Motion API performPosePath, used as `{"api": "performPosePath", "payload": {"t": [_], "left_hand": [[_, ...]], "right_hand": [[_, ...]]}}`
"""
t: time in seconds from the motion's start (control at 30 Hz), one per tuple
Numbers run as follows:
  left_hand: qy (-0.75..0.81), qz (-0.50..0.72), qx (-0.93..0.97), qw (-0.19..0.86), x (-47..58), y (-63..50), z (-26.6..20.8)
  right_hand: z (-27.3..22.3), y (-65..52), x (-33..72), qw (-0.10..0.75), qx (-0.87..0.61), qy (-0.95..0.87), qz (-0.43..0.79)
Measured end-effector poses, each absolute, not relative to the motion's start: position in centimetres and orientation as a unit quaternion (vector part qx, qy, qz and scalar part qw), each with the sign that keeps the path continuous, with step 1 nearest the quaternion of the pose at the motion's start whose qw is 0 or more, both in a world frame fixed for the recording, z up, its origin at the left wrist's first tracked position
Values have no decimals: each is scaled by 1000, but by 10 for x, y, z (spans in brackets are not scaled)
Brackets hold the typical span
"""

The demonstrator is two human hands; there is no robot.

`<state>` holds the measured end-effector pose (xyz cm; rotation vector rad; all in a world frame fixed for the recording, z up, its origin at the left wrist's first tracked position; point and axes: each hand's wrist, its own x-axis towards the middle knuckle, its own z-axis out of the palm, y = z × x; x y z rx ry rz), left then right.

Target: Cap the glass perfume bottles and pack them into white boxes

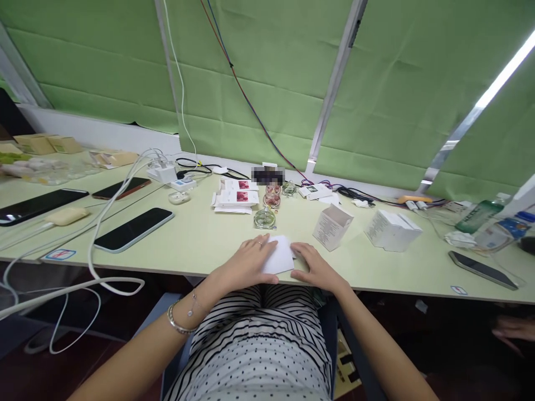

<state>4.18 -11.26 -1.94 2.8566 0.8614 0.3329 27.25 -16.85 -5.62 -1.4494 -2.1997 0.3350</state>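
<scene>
A white card or flattened carton [279, 255] lies at the table's front edge, between my hands. My left hand [246, 260] rests across its left part, fingers stretched flat and the thumb along the near edge. At the card's right edge is my right hand [317, 267], open, its thumb and fingers apart. Just beyond them stands a round glass bottle with pale green liquid [264, 218]. Two small pink bottles [271, 199] and another clear-green one [288, 189] are farther back. What lies under my palms is hidden.
White boxes with pink pictures [236, 196] lie back left. An open white box [333, 226] and another white carton [393, 230] stand right. Phones [134, 229], cables and chargers flank the work area. Another person's hand [516, 334] shows low at right.
</scene>
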Motion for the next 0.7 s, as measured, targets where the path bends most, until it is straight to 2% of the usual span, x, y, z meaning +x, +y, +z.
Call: {"api": "performPosePath", "payload": {"t": [0.37,0.7], "left_hand": [[342,10,927,154,20,-89,-12],[253,77,945,192,31,-97,-19]], "right_hand": [[-55,-169,273,263,-538,-786,154],[-54,-168,275,243,-535,-789,178]]}}
